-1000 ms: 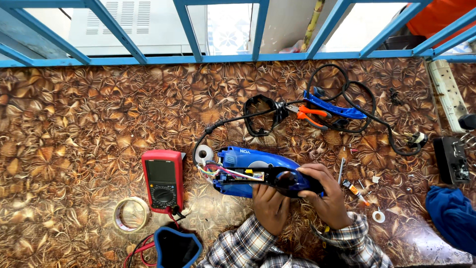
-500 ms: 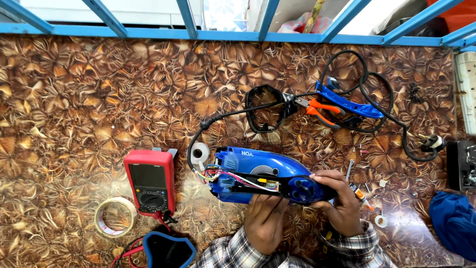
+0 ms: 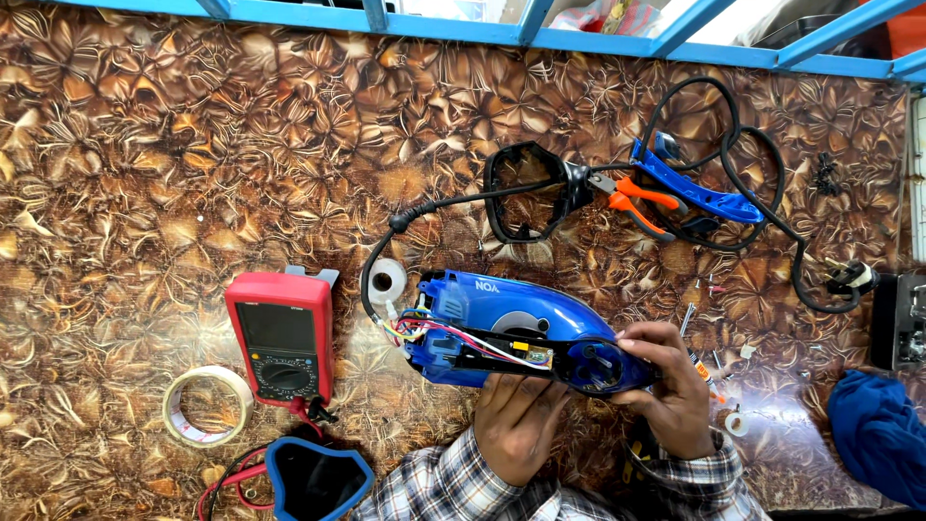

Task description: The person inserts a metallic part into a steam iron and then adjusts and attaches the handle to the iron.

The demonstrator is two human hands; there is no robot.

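Here the blue clothes iron [image 3: 521,333] lies on its side near the front edge of the counter [image 3: 145,174], opened up, with its inner cavity and a bundle of red, white and yellow wires [image 3: 434,333] exposed. The left hand [image 3: 516,425] cups the iron from below, fingers curled against its underside. The right hand [image 3: 670,391] closes its fingers on the iron's dial end at the right, thumb and fingertips pinching near the round knob.

As for progress, the casing already looks off: a blue cover piece [image 3: 690,188] rests at the far right beside orange-handled pliers [image 3: 637,203], with small screws [image 3: 709,287] scattered close to the right hand. The black power cord [image 3: 540,198] runs from the iron's wired end and loops across the far side. To the left a red multimeter [image 3: 282,336] stands just beside a roll of tape [image 3: 204,405], its leads unconnected to the iron. So disassembly seems done; any testing, fixing of the wiring and closing up appear left to do.
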